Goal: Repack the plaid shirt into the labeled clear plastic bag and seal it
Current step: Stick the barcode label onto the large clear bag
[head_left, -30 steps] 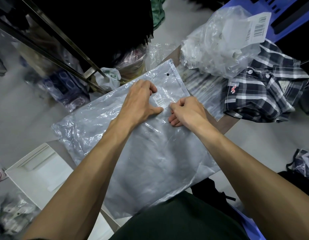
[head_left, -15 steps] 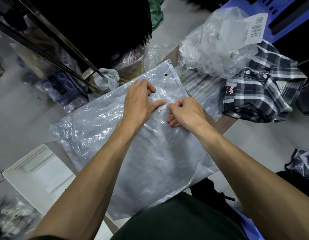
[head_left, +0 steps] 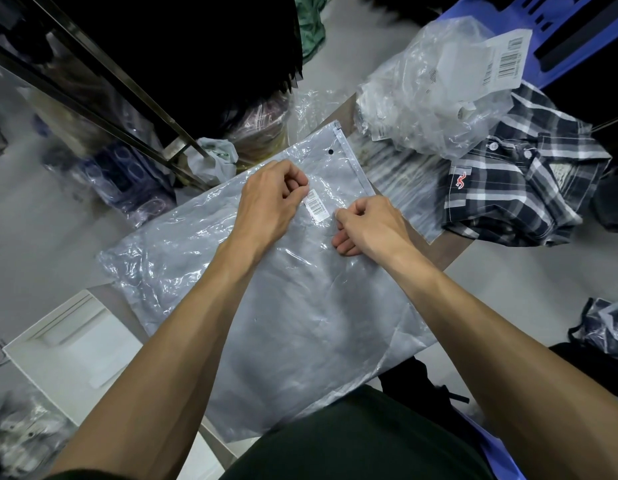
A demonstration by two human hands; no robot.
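Hands curled on the flat clear bag [head_left: 283,323], left hand [head_left: 269,199] and right hand [head_left: 368,225] pinching plastic beside its barcode label [head_left: 316,205], plaid shirt [head_left: 519,192] at the tabletop's far right edge.

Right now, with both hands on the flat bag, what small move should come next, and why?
Probably press the barcode label flat, then open the bag at its zip edge. The left hand and right hand pinch beside the label, the bag looks empty, and the shirt lies outside it.
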